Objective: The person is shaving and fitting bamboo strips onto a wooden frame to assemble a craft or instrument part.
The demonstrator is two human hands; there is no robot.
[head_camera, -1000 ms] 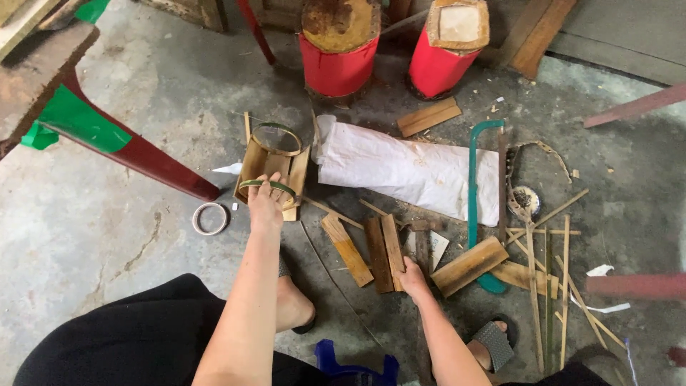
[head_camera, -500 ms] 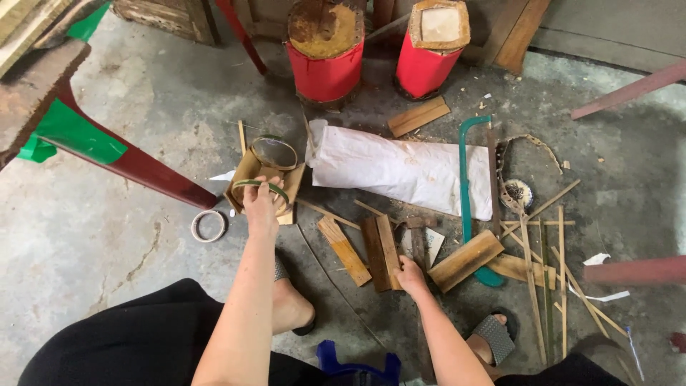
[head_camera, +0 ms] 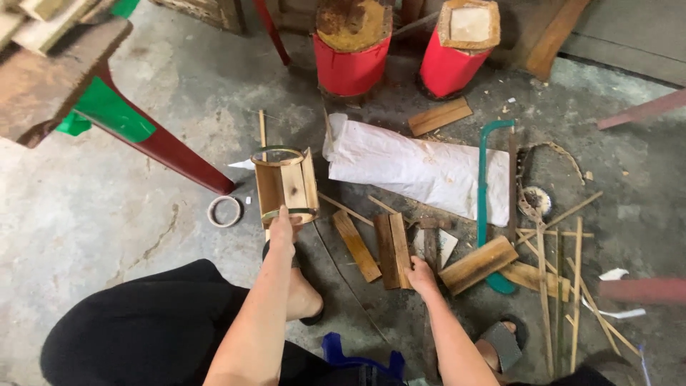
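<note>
My left hand (head_camera: pixel 282 227) grips the near end of a half-built barrel of bamboo staves (head_camera: pixel 286 185), bound by a green hoop at each end and lying on the concrete floor. My right hand (head_camera: pixel 420 274) rests on the near end of two flat bamboo slats (head_camera: pixel 392 248) that lie side by side on the floor. Another slat (head_camera: pixel 355 244) lies just left of them. A thicker block of bamboo (head_camera: pixel 476 264) sits to the right of my right hand.
A white sack (head_camera: pixel 418 168) lies beyond the slats, a green-framed saw (head_camera: pixel 487 179) to its right. Thin bamboo strips (head_camera: pixel 564 279) scatter at right. A tape ring (head_camera: pixel 224 211) lies at left. Two red stumps (head_camera: pixel 350 50) stand at the back, a red bench leg (head_camera: pixel 164 146) at left.
The view has shifted slightly. My left hand has slid to the barrel's near hoop. My right hand stays on the slats.
</note>
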